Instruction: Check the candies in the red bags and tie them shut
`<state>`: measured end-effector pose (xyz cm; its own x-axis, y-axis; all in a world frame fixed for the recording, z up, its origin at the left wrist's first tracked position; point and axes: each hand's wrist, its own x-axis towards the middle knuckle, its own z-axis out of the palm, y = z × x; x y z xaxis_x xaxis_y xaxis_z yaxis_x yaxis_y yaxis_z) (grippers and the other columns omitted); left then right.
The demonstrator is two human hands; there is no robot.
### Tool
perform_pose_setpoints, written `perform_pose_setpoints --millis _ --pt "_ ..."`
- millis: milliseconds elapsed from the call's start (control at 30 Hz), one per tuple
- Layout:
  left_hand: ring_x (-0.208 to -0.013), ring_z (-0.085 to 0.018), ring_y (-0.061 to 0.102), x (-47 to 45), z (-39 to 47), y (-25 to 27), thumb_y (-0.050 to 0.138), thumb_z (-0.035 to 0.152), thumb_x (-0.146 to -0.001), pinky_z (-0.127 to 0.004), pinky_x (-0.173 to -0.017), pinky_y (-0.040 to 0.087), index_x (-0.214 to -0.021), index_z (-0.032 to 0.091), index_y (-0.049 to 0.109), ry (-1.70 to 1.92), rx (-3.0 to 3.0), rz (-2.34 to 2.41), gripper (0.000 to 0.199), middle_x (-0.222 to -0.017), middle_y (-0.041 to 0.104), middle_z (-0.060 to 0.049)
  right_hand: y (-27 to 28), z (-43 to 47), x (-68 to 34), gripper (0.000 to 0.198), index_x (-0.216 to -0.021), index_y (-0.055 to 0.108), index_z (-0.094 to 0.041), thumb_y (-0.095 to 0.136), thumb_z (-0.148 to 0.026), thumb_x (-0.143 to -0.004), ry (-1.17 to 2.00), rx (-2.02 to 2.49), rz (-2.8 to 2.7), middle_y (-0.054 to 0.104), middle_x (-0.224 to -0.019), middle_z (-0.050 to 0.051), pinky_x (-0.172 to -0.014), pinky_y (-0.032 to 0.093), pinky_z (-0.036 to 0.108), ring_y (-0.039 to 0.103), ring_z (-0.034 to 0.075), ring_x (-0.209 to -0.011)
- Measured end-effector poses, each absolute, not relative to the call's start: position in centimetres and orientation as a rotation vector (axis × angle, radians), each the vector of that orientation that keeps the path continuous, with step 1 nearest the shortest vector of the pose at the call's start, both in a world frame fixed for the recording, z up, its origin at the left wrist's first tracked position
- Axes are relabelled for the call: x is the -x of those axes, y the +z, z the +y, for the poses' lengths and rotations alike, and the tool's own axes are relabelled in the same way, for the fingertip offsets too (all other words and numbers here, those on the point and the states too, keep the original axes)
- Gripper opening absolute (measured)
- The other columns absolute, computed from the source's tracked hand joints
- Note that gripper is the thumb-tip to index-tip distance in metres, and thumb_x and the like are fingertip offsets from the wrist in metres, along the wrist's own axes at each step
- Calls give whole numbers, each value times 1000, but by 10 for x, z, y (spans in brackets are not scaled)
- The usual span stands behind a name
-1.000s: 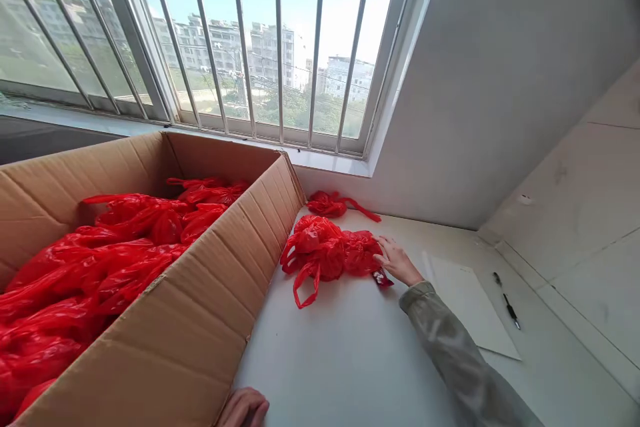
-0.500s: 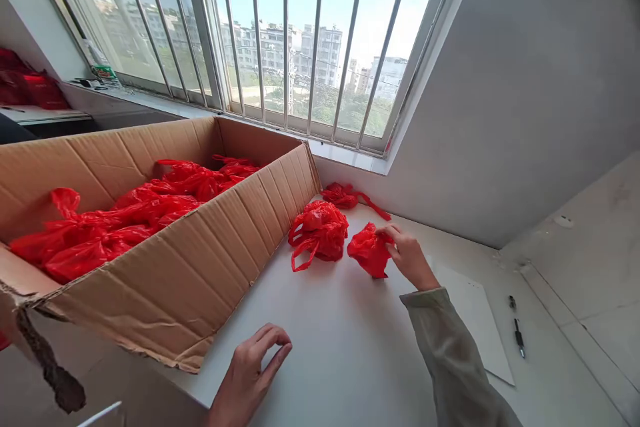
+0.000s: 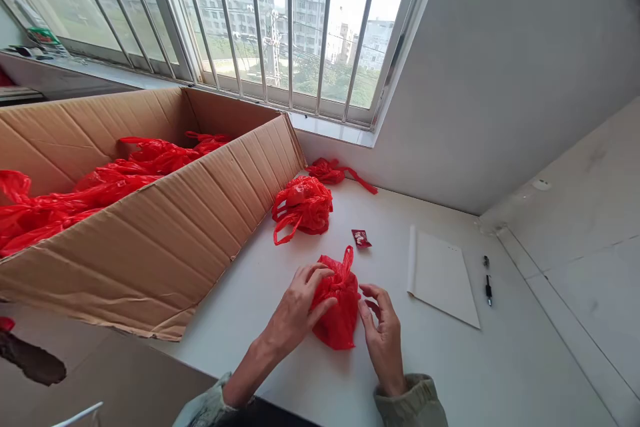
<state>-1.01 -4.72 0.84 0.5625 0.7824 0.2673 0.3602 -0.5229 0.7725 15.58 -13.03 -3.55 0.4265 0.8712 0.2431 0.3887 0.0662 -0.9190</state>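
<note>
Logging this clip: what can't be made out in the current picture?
All in the head view:
Contents of the nearest red bag: hidden by its crumpled plastic.
Print on the small packet: too small to read.
Cardboard box: far-left end cut off by the picture's left edge; bottom hidden by the piled red plastic and near side.

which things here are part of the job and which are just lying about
Part of the job:
red bag, between left hand and right hand
likely the box of red bags
likely the red bundle beside it

Apparently just lying about:
white board
pen
small packet, though it may belong
</note>
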Motion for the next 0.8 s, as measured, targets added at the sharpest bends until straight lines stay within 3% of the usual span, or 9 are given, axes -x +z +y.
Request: perform_pose_setpoints --millis 100,233,367,533,667,800 --pt "-112 -26 53 4 -44 4 51 26 -92 -44 -97 45 -111 24 61 785 -2059 981 21 -115 61 -7 -26 -120 -154 20 -108 61 -25 53 -32 -91 538 1562 -1246 61 -113 7 -92 47 41 55 23 -107" --pt "-101 -24 60 8 -44 1 52 23 -89 -39 -89 49 -110 23 61 717 -1994 958 22 -107 66 -6 -22 -107 -147 22 -106 63 -25 63 -25 -84 570 1564 -1370 65 -106 5 -91 46 39 56 23 -103" --pt "-91 -20 63 14 -46 1 57 21 -83 -31 -82 50 -107 21 61 685 -1897 927 25 -99 68 -4 -22 -108 -140 18 -99 66 -26 54 -17 -88 655 1465 -1378 67 -100 2 -87 48 34 60 20 -97" --pt "-71 -16 56 13 -46 3 57 26 -84 -25 -67 46 -82 19 61 712 -1781 887 9 -76 61 0 -11 -114 -141 20 -99 66 -25 47 -22 -93 721 1376 -1316 68 -96 2 -82 49 30 64 17 -90" --pt "-71 -16 54 12 -51 4 63 28 -82 -25 -67 45 -75 18 62 812 -1665 883 13 -75 60 0 -4 -115 -139 32 -114 62 -26 63 -21 -82 735 1445 -1491 64 -107 4 -88 48 33 60 21 -100" --pt "-76 -16 56 19 -51 2 71 31 -77 -24 -71 47 -73 17 63 953 -1459 922 17 -79 61 -2 -9 -116 -137 37 -110 61 -26 55 -8 -78 708 1523 -1531 63 -106 3 -87 48 34 61 20 -97"
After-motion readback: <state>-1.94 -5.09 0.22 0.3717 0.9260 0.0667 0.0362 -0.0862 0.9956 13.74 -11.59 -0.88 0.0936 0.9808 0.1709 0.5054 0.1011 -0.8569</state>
